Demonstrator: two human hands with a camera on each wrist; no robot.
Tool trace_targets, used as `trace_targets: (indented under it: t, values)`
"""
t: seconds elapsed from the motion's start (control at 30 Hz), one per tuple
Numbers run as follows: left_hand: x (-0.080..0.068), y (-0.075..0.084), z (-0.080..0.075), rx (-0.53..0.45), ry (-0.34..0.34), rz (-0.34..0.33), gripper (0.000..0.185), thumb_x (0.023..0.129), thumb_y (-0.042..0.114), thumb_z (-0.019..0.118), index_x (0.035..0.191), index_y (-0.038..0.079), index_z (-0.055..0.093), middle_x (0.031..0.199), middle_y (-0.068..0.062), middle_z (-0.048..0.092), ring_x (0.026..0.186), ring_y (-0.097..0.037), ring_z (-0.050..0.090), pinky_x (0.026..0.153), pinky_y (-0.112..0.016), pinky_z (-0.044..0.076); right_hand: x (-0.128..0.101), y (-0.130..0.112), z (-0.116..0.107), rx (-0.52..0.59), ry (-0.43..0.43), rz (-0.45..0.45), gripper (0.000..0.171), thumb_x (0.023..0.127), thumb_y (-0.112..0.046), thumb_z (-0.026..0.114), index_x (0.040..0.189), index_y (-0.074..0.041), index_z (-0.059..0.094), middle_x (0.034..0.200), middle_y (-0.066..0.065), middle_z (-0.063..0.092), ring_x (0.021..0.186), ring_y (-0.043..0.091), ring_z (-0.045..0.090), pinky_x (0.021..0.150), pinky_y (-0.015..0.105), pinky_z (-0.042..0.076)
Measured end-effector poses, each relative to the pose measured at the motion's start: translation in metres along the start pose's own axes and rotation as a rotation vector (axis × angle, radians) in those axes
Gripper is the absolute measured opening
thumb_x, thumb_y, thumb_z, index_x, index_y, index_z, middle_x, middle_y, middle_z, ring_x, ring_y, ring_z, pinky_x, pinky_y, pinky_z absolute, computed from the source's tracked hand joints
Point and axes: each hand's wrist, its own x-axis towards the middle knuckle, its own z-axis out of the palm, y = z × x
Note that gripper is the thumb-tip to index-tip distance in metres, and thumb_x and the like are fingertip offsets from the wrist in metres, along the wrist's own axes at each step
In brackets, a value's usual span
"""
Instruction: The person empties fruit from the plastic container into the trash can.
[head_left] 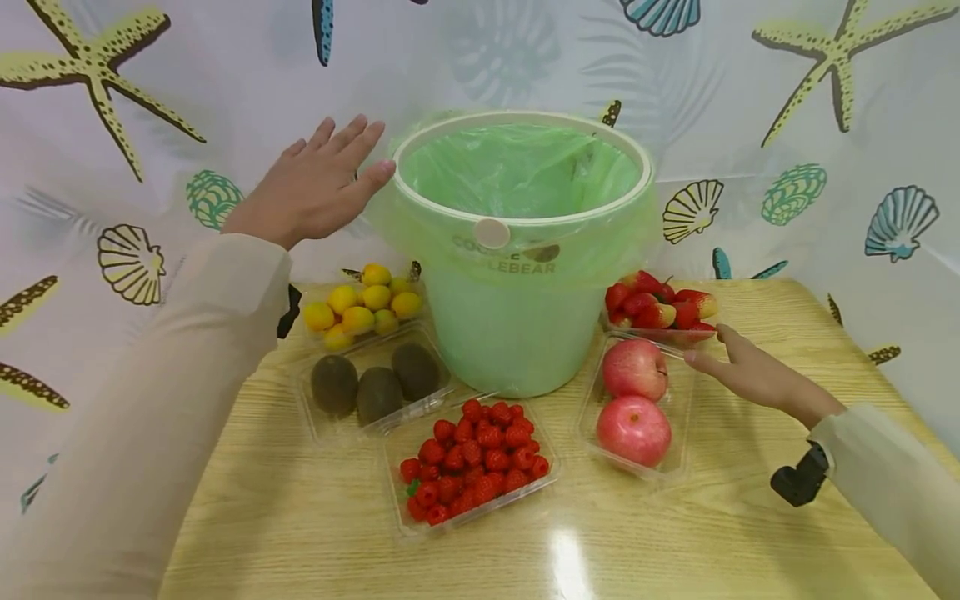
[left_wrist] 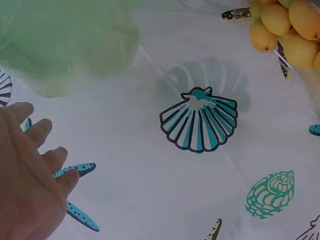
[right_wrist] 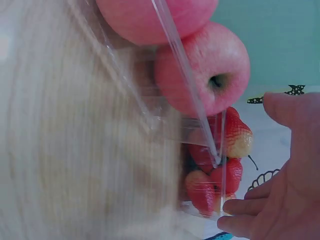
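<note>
**Hands positioned at bin and fruit trays**

Fingers of the left hand (head_left: 318,179) are extending straight and slightly apart, holding nothing. The thumb tip is lying against or just beside the upper left rim of the bin (head_left: 525,250); contact cannot be confirmed. The bin is standing upright at the table's (head_left: 300,517) rear centre, lined with a green bag (head_left: 517,171).

The right hand (head_left: 750,375) is hovering low over the table, fingers relaxed and loosely together, gripping nothing. Its fingertips are lying at the gap between the strawberry tray (head_left: 663,308) and the apple tray (head_left: 637,408), touching or just short of the tray edges. In the right wrist view, the apples (right_wrist: 202,67) and strawberries (right_wrist: 215,170) are sitting just beyond the fingers (right_wrist: 250,206), behind clear plastic walls.

Left of the bin, yellow fruit (head_left: 360,308) is sitting in a tray, with kiwis (head_left: 375,383) just in front. Raspberries (head_left: 472,458) are lying in a tray before the bin.
</note>
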Motion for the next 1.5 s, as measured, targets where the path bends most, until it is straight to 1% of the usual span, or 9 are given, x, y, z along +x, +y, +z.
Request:
trace_targets:
  t: [0.23, 0.47, 0.77, 0.97, 1.17, 1.23, 1.3, 1.4, 1.5]
  values:
    - [0.010, 0.016, -0.003, -0.077, -0.103, 0.034, 0.067, 0.099, 0.057, 0.010, 0.152, 0.023, -0.011, 0.159, -0.002, -0.016, 0.144, -0.032, -0.020, 0.116, -0.057, -0.006, -0.010, 0.003, 0.012, 0.107, -0.117, 0.099, 0.098, 0.096, -0.058, 0.035, 0.145, 0.016, -0.006, 0.149, 0.040, 0.003, 0.136, 0.058, 0.010, 0.108, 0.067, 0.019]
    - [0.016, 0.024, -0.001, -0.136, -0.166, -0.010, 0.073, 0.096, 0.063, 0.011, 0.150, 0.023, -0.017, 0.158, 0.002, -0.019, 0.146, -0.023, -0.019, 0.116, -0.058, -0.003, -0.021, 0.005, 0.025, 0.180, -0.164, 0.146, 0.090, 0.099, -0.053, 0.034, 0.145, 0.016, 0.002, 0.149, 0.040, 0.005, 0.137, 0.057, 0.008, 0.108, 0.067, 0.017]
    - [0.024, 0.033, -0.001, -0.178, -0.248, -0.033, 0.078, 0.094, 0.065, 0.012, 0.147, 0.020, -0.023, 0.153, 0.003, -0.030, 0.144, -0.021, -0.024, 0.117, -0.055, -0.007, -0.032, 0.007, 0.038, 0.266, -0.215, 0.181, 0.086, 0.099, -0.052, 0.034, 0.147, 0.013, 0.006, 0.150, 0.038, 0.006, 0.137, 0.056, 0.007, 0.108, 0.069, 0.017]
    - [0.029, 0.039, -0.007, -0.162, -0.311, -0.048, 0.080, 0.096, 0.062, 0.012, 0.146, 0.012, -0.025, 0.152, -0.002, -0.034, 0.142, -0.023, -0.027, 0.117, -0.053, -0.008, -0.037, 0.002, 0.044, 0.340, -0.191, 0.131, 0.067, 0.102, -0.041, 0.036, 0.143, 0.010, 0.023, 0.145, 0.034, 0.025, 0.134, 0.051, 0.024, 0.106, 0.064, 0.027]
    - [0.031, 0.044, -0.010, -0.160, -0.329, -0.061, 0.080, 0.097, 0.059, 0.014, 0.148, 0.007, -0.019, 0.152, -0.006, -0.032, 0.143, -0.025, -0.026, 0.118, -0.051, -0.007, -0.036, -0.003, 0.052, 0.389, -0.088, 0.098, 0.029, 0.102, -0.023, 0.038, 0.108, 0.005, 0.044, 0.118, 0.020, 0.048, 0.112, 0.033, 0.044, 0.092, 0.046, 0.039]
    - [0.032, 0.044, -0.009, -0.157, -0.330, -0.063, 0.080, 0.097, 0.059, 0.015, 0.149, 0.006, -0.016, 0.152, -0.005, -0.032, 0.143, -0.025, -0.026, 0.118, -0.051, -0.007, -0.035, -0.002, 0.054, 0.409, -0.065, 0.102, 0.024, 0.102, -0.019, 0.038, 0.102, 0.004, 0.046, 0.115, 0.019, 0.051, 0.107, 0.026, 0.048, 0.092, 0.044, 0.041]
    - [0.032, 0.045, -0.010, -0.152, -0.331, -0.061, 0.081, 0.097, 0.059, 0.015, 0.149, 0.005, -0.015, 0.153, -0.006, -0.032, 0.143, -0.025, -0.025, 0.118, -0.051, -0.006, -0.033, -0.002, 0.054, 0.440, -0.061, 0.114, 0.026, 0.101, -0.018, 0.038, 0.105, 0.006, 0.048, 0.115, 0.020, 0.053, 0.106, 0.022, 0.050, 0.094, 0.045, 0.044]
    - [0.032, 0.045, -0.011, -0.151, -0.338, -0.066, 0.081, 0.097, 0.059, 0.015, 0.149, 0.005, -0.016, 0.152, -0.005, -0.033, 0.143, -0.025, -0.026, 0.118, -0.051, -0.007, -0.031, 0.000, 0.053, 0.549, -0.087, 0.130, 0.029, 0.102, -0.018, 0.037, 0.111, 0.008, 0.048, 0.113, 0.015, 0.056, 0.100, 0.014, 0.055, 0.095, 0.039, 0.049]
    - [0.032, 0.044, -0.011, -0.162, -0.335, -0.065, 0.081, 0.097, 0.059, 0.017, 0.149, 0.005, -0.016, 0.152, -0.006, -0.033, 0.143, -0.026, -0.026, 0.118, -0.052, -0.006, -0.029, 0.001, 0.052, 0.722, -0.125, 0.141, 0.025, 0.103, -0.020, 0.038, 0.106, 0.001, 0.050, 0.098, 0.004, 0.061, 0.086, 0.008, 0.059, 0.083, 0.028, 0.053]
